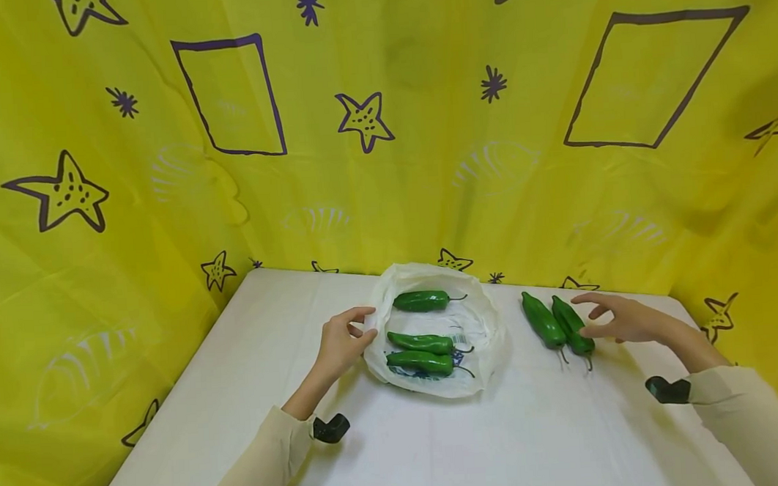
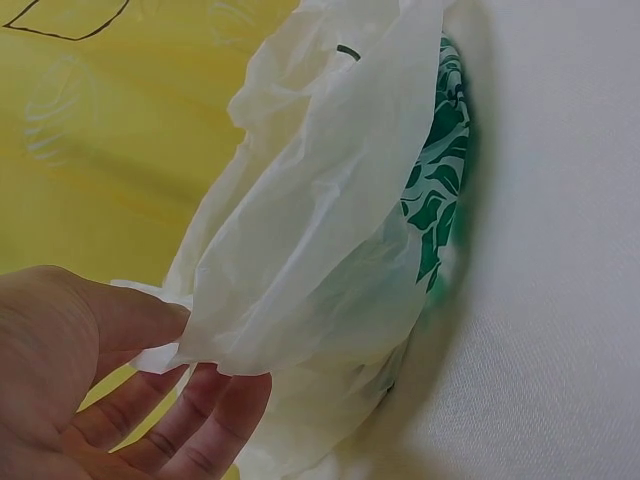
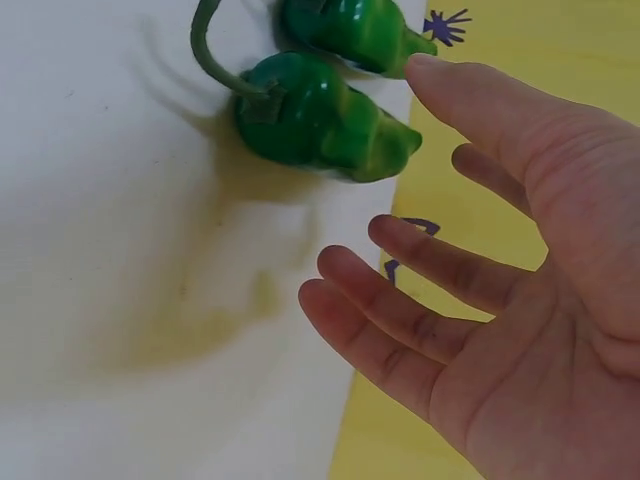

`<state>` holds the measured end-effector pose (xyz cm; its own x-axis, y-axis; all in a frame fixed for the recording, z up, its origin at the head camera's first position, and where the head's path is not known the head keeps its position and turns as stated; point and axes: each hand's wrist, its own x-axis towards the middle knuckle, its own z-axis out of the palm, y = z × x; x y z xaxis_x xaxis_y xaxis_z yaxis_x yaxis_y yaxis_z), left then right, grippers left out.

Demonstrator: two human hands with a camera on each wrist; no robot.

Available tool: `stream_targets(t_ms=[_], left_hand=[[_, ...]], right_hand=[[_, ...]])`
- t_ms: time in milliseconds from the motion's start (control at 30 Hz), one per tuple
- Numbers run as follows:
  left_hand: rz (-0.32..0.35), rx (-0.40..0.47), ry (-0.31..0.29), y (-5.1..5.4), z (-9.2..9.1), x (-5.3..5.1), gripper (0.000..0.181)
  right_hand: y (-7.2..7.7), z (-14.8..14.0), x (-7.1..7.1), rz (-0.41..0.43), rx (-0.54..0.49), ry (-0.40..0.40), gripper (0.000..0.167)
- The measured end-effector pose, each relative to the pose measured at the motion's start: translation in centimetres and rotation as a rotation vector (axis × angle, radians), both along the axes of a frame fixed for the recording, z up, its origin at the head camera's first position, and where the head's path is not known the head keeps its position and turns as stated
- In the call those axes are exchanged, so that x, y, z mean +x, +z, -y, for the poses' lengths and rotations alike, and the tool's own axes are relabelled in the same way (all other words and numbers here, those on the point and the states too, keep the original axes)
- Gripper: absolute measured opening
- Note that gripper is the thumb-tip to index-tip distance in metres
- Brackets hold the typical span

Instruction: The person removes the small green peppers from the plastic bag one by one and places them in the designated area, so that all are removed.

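Note:
A whitish plastic bag (image 1: 493, 340) lies with its mouth spread on the table, and several green peppers, one of them a pepper (image 1: 421, 301) at the back, rest inside it. My left hand (image 1: 343, 341) pinches the bag's left rim between thumb and fingers; the left wrist view shows the bag's crumpled side (image 2: 310, 230) and a green leaf print. Two more green peppers lie side by side to the right, the left pepper (image 1: 542, 320) and the right pepper (image 1: 571, 325). Beside the right one hovers my right hand (image 1: 624, 319), fingers spread, holding nothing.
A white-covered table (image 1: 538, 441) carries everything. Behind it and along the sides hangs a yellow curtain (image 1: 426, 197) with printed stars and shapes. Dark wrist bands (image 1: 331, 428) sit at both sleeve cuffs.

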<state>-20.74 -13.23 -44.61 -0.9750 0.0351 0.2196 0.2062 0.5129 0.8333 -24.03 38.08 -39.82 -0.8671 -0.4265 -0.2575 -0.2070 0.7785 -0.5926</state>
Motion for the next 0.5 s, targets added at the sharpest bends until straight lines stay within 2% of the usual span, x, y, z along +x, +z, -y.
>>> stream_targets(t_ms=[267,500], left_hand=[[-0.028,0.02,-0.005,0.0,0.0,0.1,0.036],[-0.027,0.021,0.0,-0.1,0.0,0.0,0.035]], right_hand=[[1.8,1.4,0.0,-0.142,0.043,0.03,0.071],[3.5,3.2,0.2,-0.236,0.02,0.054,0.073]])
